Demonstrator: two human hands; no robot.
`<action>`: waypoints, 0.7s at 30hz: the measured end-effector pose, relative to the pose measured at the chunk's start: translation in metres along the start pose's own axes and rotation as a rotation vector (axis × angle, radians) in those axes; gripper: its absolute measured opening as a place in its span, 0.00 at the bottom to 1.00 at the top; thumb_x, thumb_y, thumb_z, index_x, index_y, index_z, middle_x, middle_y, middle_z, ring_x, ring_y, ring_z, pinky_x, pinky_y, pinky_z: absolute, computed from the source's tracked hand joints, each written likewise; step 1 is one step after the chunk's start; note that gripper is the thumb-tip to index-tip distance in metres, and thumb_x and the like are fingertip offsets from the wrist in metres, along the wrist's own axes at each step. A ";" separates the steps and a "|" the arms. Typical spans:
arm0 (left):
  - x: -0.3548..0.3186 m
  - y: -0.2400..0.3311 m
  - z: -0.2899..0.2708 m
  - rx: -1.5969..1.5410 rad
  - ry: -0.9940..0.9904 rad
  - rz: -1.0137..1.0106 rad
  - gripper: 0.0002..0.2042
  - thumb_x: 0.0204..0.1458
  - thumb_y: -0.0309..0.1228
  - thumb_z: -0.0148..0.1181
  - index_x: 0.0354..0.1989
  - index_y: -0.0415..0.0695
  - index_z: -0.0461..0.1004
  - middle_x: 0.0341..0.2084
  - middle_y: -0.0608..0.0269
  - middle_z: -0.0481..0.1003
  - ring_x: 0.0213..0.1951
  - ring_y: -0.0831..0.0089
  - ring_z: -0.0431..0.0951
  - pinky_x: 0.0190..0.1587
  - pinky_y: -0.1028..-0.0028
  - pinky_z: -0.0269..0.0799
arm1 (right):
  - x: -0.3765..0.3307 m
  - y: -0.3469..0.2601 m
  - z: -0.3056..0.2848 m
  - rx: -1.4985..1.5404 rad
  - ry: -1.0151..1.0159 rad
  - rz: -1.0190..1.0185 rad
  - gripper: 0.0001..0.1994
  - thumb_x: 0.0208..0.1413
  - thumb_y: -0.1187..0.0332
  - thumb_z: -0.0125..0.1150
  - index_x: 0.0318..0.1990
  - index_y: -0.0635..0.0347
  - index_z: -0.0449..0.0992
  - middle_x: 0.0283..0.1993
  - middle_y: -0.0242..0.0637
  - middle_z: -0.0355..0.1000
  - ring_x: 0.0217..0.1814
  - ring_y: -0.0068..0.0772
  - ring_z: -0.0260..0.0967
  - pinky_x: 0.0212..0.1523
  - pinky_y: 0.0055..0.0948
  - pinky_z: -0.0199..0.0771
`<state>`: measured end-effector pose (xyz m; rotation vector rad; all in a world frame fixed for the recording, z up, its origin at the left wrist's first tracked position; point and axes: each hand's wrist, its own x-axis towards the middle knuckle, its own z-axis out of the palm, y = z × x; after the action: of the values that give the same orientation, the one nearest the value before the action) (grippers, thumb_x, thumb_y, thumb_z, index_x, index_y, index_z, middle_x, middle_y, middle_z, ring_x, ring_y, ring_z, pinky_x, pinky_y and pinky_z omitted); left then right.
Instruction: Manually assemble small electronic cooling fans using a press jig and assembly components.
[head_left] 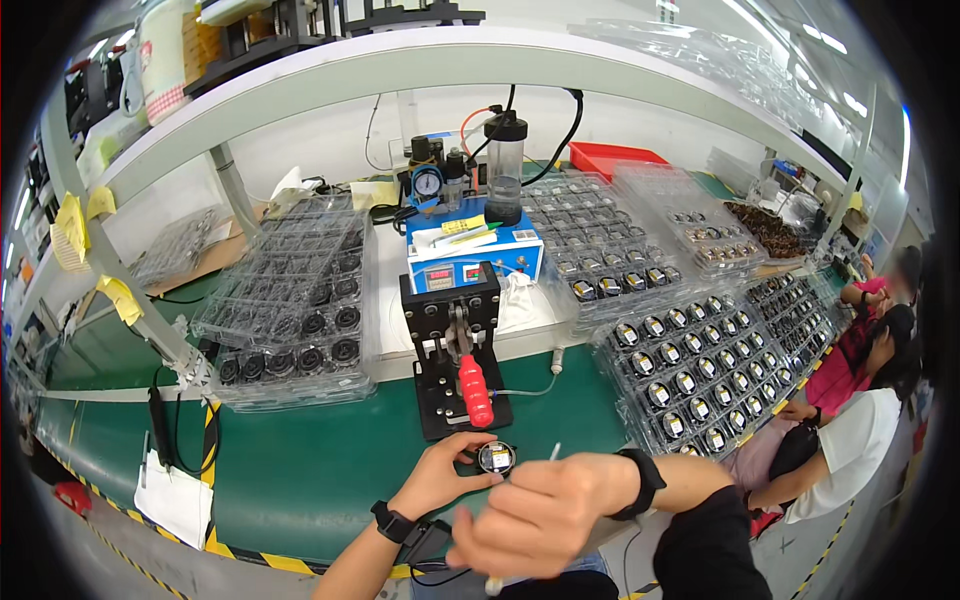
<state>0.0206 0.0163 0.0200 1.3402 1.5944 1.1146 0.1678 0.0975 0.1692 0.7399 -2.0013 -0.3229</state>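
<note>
A small round black component [497, 458] with a pale, silvery centre sits at the front of a green workbench [300, 470], just on the near side of a black hand press [425, 370]; its outline is circular, so no long axis stands out, and whether it rests on the bench or is held slightly above cannot be told. The left hand [445, 472] is the nearer, coming in from the component's left; thumb and forefinger curve narrowly around it, one at the near edge, one at the far, leaving the right side open. On that open side the right hand [545, 510], blurred and closer to the camera, folds its fingers closed on a slender tool [556, 452]; the shaft runs away from the body and slightly rightward, its visible tip to the right of the component and apart from it in this view. Beyond, the press's red handle [475, 392] slants toward the worker; a clear tray [605, 365] of similar round parts lies to the right, stacked trays [300, 392] to the left.
</note>
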 end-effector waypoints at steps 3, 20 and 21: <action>-0.002 -0.005 -0.004 0.043 0.030 0.071 0.27 0.41 0.35 0.72 0.51 0.44 0.71 0.45 0.61 0.75 0.41 0.71 0.76 0.45 0.74 0.72 | 0.029 -0.005 -0.030 0.093 0.162 0.065 0.12 0.54 0.59 0.60 0.26 0.57 0.73 0.20 0.28 0.60 0.16 0.22 0.58 0.17 0.21 0.54; 0.002 -0.003 -0.003 0.075 -0.031 0.054 0.27 0.41 0.36 0.72 0.52 0.45 0.72 0.44 0.64 0.75 0.42 0.74 0.74 0.45 0.75 0.71 | 0.010 -0.008 -0.038 0.600 0.858 0.224 0.15 0.61 0.62 0.52 0.24 0.59 0.72 0.14 0.26 0.58 0.10 0.17 0.49 0.12 0.19 0.44; 0.001 -0.005 -0.004 0.076 -0.013 0.046 0.27 0.41 0.36 0.72 0.52 0.45 0.72 0.44 0.64 0.75 0.42 0.74 0.74 0.45 0.75 0.71 | 0.011 -0.003 -0.040 0.859 0.838 0.201 0.15 0.62 0.62 0.50 0.24 0.60 0.72 0.14 0.28 0.59 0.10 0.17 0.50 0.12 0.19 0.44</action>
<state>0.0148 0.0165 0.0161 1.4371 1.6180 1.0797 0.1987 0.0911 0.1956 0.9587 -1.3142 0.8926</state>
